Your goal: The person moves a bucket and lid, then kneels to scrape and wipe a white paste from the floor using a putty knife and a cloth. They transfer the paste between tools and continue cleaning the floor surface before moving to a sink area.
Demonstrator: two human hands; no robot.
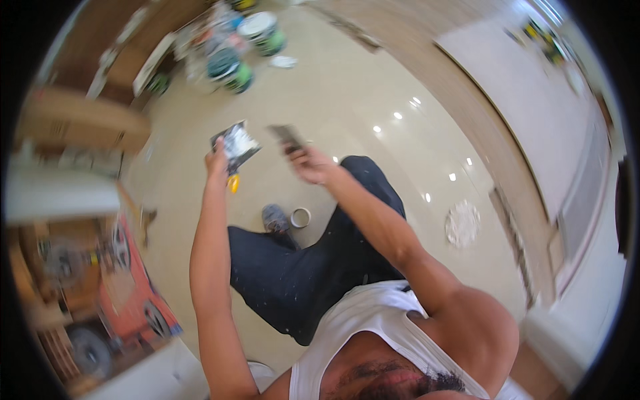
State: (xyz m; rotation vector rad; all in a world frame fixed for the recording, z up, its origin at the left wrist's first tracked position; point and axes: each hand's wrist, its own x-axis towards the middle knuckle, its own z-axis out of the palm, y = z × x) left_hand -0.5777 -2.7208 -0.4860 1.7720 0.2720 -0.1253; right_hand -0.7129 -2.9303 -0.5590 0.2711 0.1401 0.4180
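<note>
My left hand [217,159] holds a broad, dark flat tool [241,161], probably a wide putty knife, with white paste spread over its face. A yellow part [233,183], perhaps of its handle, shows below it. To the right, my right hand [309,164] grips a smaller scraper or putty knife [287,135], blurred, its blade pointing up and left. The two tools are apart, raised above the glossy tiled floor. A roll of tape [300,218] lies on the floor beside my shoe [275,218], between my bent legs.
Two buckets [231,75] [262,37] stand beside plastic bags at the upper left. A cardboard box [85,120] and a red machine or cart [132,295] are on the left. A round whitish patch [462,223] lies on the floor at the right, near long boards [495,130].
</note>
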